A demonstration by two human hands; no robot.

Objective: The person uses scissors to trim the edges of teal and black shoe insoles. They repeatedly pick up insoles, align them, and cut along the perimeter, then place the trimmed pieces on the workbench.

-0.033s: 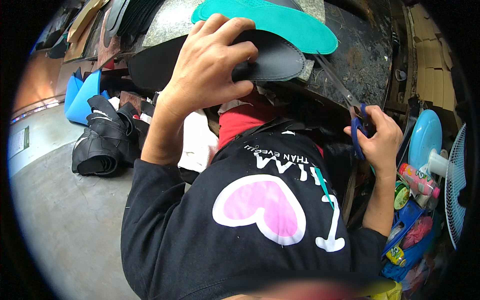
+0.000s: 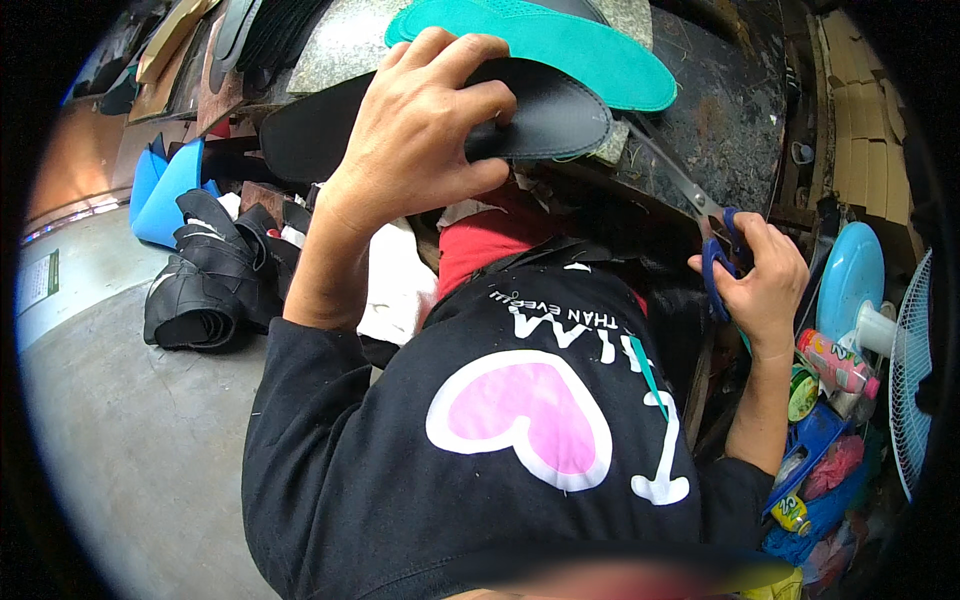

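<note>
My left hand [image 2: 420,130] is closed around a black shoe insole [image 2: 555,105], its thumb on the near edge and its fingers curled over the top. Stitching runs along the insole's rim, and thin teal bits show under its near edge. In my right hand [image 2: 768,275] is a pair of scissors [image 2: 680,178] with blue handles. Their blades point up and left, with the tips close to the insole's right end; whether they touch it I cannot tell. Behind the black insole lies a teal insole [image 2: 600,65] on the workbench.
The dark, worn workbench [image 2: 730,130] spans the far side. Black rolled scraps [image 2: 215,270] and a blue folded sheet [image 2: 168,190] are at left on the floor. At right stand a fan [image 2: 908,370], a pink bottle [image 2: 838,360] and a blue basket [image 2: 815,435]. A teal sliver [image 2: 648,375] lies on my shirt.
The scissors and my right hand have shifted very slightly, the blade tips a little nearer to me. My left hand and the black insole are almost unmoved.
</note>
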